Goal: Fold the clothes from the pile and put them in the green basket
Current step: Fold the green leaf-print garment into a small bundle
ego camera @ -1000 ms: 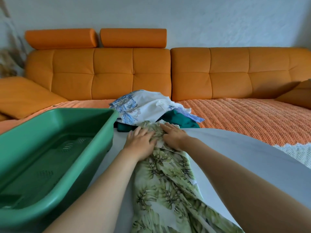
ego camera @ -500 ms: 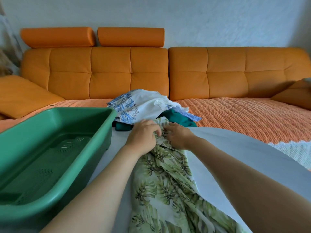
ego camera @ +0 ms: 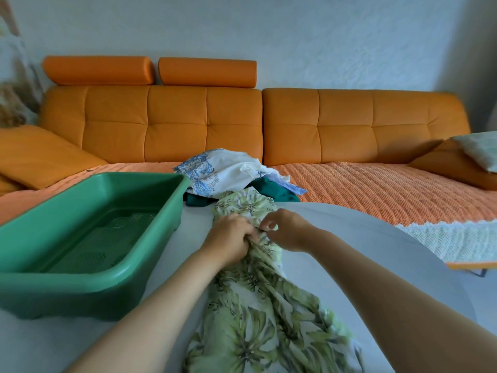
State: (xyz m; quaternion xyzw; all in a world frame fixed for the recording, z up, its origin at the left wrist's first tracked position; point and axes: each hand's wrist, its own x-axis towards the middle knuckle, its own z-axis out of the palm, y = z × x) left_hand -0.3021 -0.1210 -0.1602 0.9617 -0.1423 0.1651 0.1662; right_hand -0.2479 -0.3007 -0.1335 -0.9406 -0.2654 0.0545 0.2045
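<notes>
A long garment with a green leaf print [ego camera: 258, 313] lies on the white table [ego camera: 376, 265], running from the pile towards me. My left hand [ego camera: 228, 238] grips a bunch of its cloth near the far end. My right hand [ego camera: 285, 230] pinches the same cloth just to the right, fingers curled. Behind them sits the pile: a white garment with blue print [ego camera: 220, 170] on top of a dark green garment [ego camera: 271, 189]. The green basket [ego camera: 80, 267] stands empty at the left.
An orange sofa [ego camera: 349, 125] with a woven orange throw [ego camera: 376, 195] runs behind the table. Orange cushions lie at both ends, and a pale pillow [ego camera: 481, 149] rests at the far right. The table's right edge curves round.
Both hands went from lying flat on the leaf-print garment to gripping it, and drew the gathered cloth back towards me. More of the garment's far end now shows beyond the hands.
</notes>
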